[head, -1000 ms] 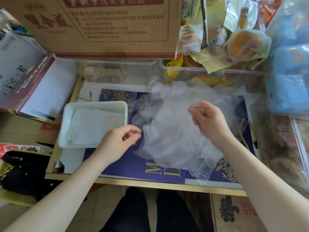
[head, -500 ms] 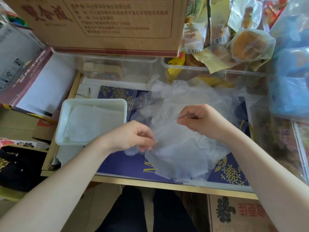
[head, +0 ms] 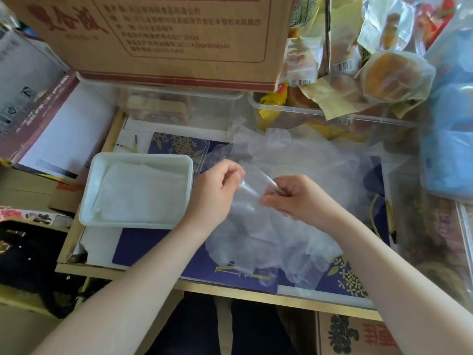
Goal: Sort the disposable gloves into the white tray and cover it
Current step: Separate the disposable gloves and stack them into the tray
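A loose heap of clear disposable gloves lies on the blue patterned mat in the middle of the table. To its left stands the white tray with folded gloves lying flat inside. My left hand and my right hand are raised just above the heap, close together. Each pinches one edge of a single clear glove stretched between them. A clear flat lid lies on the mat behind the tray's right corner.
A large cardboard box sits at the back on clear plastic bins holding wrapped snacks. Blue bagged packs fill the right side. A maroon box leans at the left. The table's front edge runs above my knees.
Both hands have come together over the heap and lifted one glove from it; my left hand moved right from beside the tray, and my right hand shifted left.
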{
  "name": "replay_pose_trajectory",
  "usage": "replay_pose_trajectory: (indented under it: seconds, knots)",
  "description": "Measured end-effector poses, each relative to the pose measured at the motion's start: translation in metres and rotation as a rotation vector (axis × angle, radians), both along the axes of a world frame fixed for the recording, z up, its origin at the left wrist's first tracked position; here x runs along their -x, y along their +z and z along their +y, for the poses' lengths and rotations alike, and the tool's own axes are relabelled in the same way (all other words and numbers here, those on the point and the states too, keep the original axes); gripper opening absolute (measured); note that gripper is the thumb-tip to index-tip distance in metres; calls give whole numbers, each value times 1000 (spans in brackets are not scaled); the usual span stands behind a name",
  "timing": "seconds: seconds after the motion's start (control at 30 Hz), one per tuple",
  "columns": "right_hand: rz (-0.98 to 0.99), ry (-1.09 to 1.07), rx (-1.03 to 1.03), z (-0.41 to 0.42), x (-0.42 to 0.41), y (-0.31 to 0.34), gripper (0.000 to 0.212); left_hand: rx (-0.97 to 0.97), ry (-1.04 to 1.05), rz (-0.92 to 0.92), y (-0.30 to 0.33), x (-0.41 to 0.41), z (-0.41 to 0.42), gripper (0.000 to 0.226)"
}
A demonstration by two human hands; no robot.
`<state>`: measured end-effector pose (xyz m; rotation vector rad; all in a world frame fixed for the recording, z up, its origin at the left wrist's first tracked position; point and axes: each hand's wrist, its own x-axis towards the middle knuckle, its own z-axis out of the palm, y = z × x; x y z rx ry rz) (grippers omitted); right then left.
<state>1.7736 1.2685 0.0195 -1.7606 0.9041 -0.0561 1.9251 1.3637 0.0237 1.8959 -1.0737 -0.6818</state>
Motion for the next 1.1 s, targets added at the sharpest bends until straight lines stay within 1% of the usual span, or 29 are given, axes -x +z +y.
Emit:
replay_pose_trajectory:
  seconds: [0.07, 0.1, 0.17, 0.23, 0.27, 0.33, 0.37, 0.43, 0.47, 0.53, 0.6, 0.63, 0.67, 0.73, 0.8, 0.83, 0.9, 1.0, 1.03, 1.1]
  knots:
    - [105, 40, -38, -7, 11, -11, 20, 30, 68, -58, -4, -10, 1, 15]
    - [167, 51, -18, -10, 17, -18, 20, 30, 106, -73, -5, -17, 3, 14]
    - [276, -6, 124, -17, 25, -33, 16, 6, 174, -62, -9, -31, 6, 13]
    - [292, -187, 289, -23, 24, -41, 9, -11, 183, -59, -12, -43, 10, 17]
    - [258, -270, 334, -26, 19, -40, 18, -16, 163, -69, -14, -47, 13, 21]
    - [152, -331, 449, -32, 3, -34, 42, -27, 108, -95, -17, -49, 18, 28]
    - [126, -318, 531, -36, -8, -29, 51, -26, 88, -103, -17, -49, 20, 30]
    - [192, -224, 692, -41, -29, -21, 59, -4, 53, -108, -15, -46, 23, 30]
    - [251, -183, 728, -44, -37, -20, 59, 7, 36, -102, -13, -45, 24, 26]
    - [352, -154, 683, -49, -50, -24, 54, 7, 6, -78, -10, -43, 24, 16]
    - [462, -142, 657, -54, -55, -29, 37, 0, -29, -81, -9, -44, 24, 15]
    - [457, -157, 665, -55, -54, -31, 27, -11, -46, -94, -8, -45, 24, 18]
    - [385, -187, 661, -56, -52, -32, 21, -22, -61, -107, -7, -46, 24, 19]
    - [132, -231, 646, -55, -43, -29, 17, -11, -83, -112, -6, -48, 22, 18]
    - [-83, -267, 688, -47, -33, -18, 19, 66, -145, -149, -5, -48, 19, 9]
    - [-149, -294, 705, -42, -28, -10, 21, 111, -187, -175, -4, -46, 17, 13]
    - [-229, -324, 712, -32, -18, 10, 26, 171, -245, -195, 1, -41, 12, 20]
    - [-335, -281, 700, -20, -10, 38, 26, 249, -355, -314, 16, -31, 2, 25]
    - [-358, -263, 717, -17, -9, 45, 27, 267, -408, -351, 22, -27, -2, 26]
    - [-347, -244, 791, -10, -9, 54, 28, 269, -495, -355, 31, -19, -8, 27]
